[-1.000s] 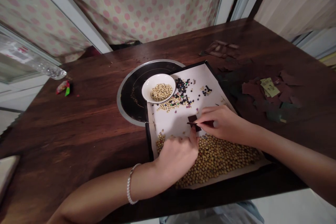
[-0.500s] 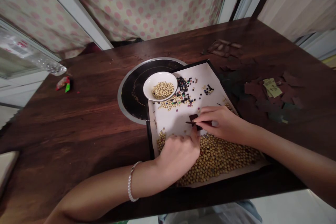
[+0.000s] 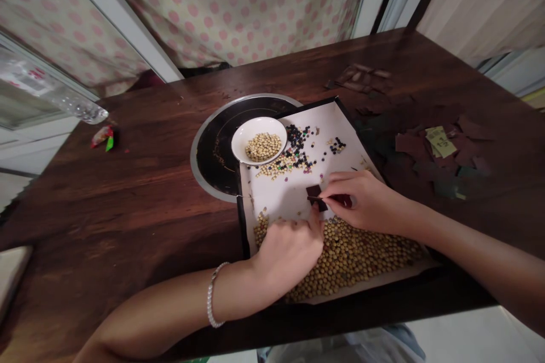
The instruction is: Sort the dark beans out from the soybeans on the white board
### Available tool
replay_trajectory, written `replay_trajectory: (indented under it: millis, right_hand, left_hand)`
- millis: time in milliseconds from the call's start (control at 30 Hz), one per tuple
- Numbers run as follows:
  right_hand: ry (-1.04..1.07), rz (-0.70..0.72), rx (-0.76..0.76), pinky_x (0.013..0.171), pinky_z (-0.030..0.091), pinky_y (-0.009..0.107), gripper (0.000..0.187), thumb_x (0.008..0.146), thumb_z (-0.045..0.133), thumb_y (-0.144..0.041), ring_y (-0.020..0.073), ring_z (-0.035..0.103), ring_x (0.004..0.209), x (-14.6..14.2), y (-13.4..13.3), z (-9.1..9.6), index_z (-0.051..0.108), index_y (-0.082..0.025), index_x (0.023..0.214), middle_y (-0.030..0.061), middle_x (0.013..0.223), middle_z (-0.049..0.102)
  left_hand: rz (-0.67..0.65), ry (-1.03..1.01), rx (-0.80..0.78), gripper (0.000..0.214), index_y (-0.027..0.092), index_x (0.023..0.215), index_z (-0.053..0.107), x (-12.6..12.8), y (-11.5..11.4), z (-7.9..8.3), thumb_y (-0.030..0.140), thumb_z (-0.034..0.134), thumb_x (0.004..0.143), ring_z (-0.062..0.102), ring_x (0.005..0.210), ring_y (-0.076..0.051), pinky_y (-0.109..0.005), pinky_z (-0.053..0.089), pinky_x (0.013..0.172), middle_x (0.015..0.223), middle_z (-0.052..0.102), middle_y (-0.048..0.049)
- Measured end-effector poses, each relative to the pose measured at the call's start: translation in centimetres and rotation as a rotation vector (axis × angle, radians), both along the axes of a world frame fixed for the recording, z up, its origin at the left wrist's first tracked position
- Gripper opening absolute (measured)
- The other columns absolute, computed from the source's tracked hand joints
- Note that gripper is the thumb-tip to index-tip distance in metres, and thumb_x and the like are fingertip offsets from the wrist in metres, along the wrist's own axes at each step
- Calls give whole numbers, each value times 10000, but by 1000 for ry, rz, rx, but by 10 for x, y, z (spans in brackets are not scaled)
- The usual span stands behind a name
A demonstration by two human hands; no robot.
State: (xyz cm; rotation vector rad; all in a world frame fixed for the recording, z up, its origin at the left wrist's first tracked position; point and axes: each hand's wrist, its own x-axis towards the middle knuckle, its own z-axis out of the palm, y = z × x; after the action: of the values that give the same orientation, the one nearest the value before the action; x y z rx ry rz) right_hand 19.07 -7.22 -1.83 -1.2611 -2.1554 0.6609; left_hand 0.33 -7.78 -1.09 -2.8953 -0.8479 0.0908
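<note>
My right hand (image 3: 360, 197) had its fingers (image 3: 338, 186) clamped on a thin strip (image 3: 314, 198) over a dark card (image 3: 314, 190). My left hand (image 3: 292, 252) touched the card; I couldn't tell its grip.

wooden table (image 3: 128, 210) | black-rimmed tray (image 3: 275, 195) | black disc (image 3: 215, 133) | brown scraps (image 3: 414, 145) | wrapper (image 3: 102, 136)

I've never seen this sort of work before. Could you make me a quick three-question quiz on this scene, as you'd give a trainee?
1. True or false: pale beads lie inside the white bowl.
2. Fill the gap: the ____ grip pinches a thin dark piece.
3. What lies at the forefinger tip of the left grip?

Key:
1. True.
2. It is the right grip.
3. A dark flat piece.
</note>
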Motion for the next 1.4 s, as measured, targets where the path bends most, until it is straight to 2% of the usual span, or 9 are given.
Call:
replay_trajectory:
  millis: [133, 400, 533, 667, 833, 933, 1067, 1200, 1400]
  right_hand:
    - [0, 17, 11, 575, 372, 240, 188, 798, 521, -49, 118, 518, 625, 0, 0, -1, 680, -142, 759, 26, 706, 578]
    - [4, 2, -3, 550, 364, 243, 168, 765, 537, -61, 115, 488, 580, 0, 0, 2, 667, -152, 711, 19, 670, 576]
    - [5, 30, 11, 577, 372, 244, 211, 800, 499, -58, 122, 502, 621, 0, 0, 1, 679, -150, 737, 22, 680, 555]
    - [0, 14, 7, 556, 360, 248, 188, 779, 515, -55, 120, 488, 592, 0, 1, 2, 683, -132, 747, 19, 657, 544]
    - [9, 13, -2, 590, 382, 255, 178, 775, 522, -59, 131, 523, 638, 0, 0, 1, 678, -138, 742, 34, 699, 588]
    - [52, -23, 3, 589, 389, 252, 168, 776, 530, -65, 123, 529, 623, 0, 0, 1, 668, -140, 717, 34, 701, 603]
    - [121, -145, 0, 546, 377, 246, 157, 779, 535, -91, 115, 517, 582, 1, 3, 6, 660, -145, 700, 23, 668, 611]
    - [180, -259, -60, 554, 387, 243, 147, 774, 550, -119, 114, 533, 587, 2, 5, 9, 661, -157, 685, 8, 652, 632]
    - [241, -294, -97, 546, 383, 238, 140, 763, 559, -121, 102, 517, 566, 1, 7, 9, 666, -153, 678, -6, 631, 628]
  left_hand:
    - [-6, 21, -3, 365, -6, 1154, 598, 1, 1, 1, 112, 593, 808, 604, 427, -198, -268, 459, 359, 535, 612, -45]
    - [7, 5, -18, 328, 15, 1152, 604, 0, 0, 3, 128, 556, 848, 604, 441, -195, -260, 456, 373, 523, 597, -45]
    - [-4, 11, 13, 332, -5, 1151, 601, 0, 1, 2, 131, 554, 851, 600, 425, -199, -268, 454, 357, 533, 611, -57]
    - [-23, 9, 26, 335, 6, 1135, 611, 1, 1, 1, 129, 584, 824, 599, 410, -203, -284, 463, 346, 560, 633, -59]
    - [0, 34, 27, 311, 17, 1121, 618, 1, 1, 2, 140, 565, 841, 606, 415, -207, -279, 463, 352, 520, 606, -39]
    - [-14, 33, 41, 321, 13, 1133, 612, 0, 1, 3, 143, 569, 843, 602, 404, -200, -268, 453, 349, 529, 623, -51]
    - [-5, -15, 12, 303, 29, 1118, 622, 1, 3, 5, 185, 558, 866, 617, 416, -212, -276, 446, 348, 535, 641, -55]
    - [37, -86, -67, 310, 97, 1162, 612, 0, 9, 6, 214, 538, 885, 643, 458, -218, -278, 436, 372, 552, 663, -37]
    - [17, -191, -274, 300, 265, 1157, 634, 0, 19, 9, 208, 513, 889, 634, 480, -151, -242, 353, 397, 622, 702, 5]
